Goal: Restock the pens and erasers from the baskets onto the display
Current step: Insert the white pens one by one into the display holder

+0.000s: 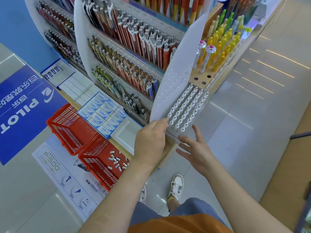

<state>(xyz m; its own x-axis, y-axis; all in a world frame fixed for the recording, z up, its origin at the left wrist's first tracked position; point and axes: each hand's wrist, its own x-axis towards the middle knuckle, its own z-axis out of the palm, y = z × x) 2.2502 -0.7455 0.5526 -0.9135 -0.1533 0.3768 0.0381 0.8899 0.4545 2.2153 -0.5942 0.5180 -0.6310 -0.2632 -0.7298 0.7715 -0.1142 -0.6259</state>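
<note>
The white pens (186, 110) stand upright in rows in a holder at the display's (168, 149) near corner, long axes vertical and button ends up. The left hand (150, 138) curls its fingers against the front-left pen, but whether it grips the pen cannot be told. The right hand (197, 149) is spread wide just beside the front row, holding nothing. Boxed Campus erasers (104, 113) lie flat on the shelf to the left. On the floor below are two red baskets (99, 167).

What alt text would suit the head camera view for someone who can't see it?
A person's left hand touches a block of white pens on a shop display, right hand open nearby; two red baskets sit lower left.
</note>
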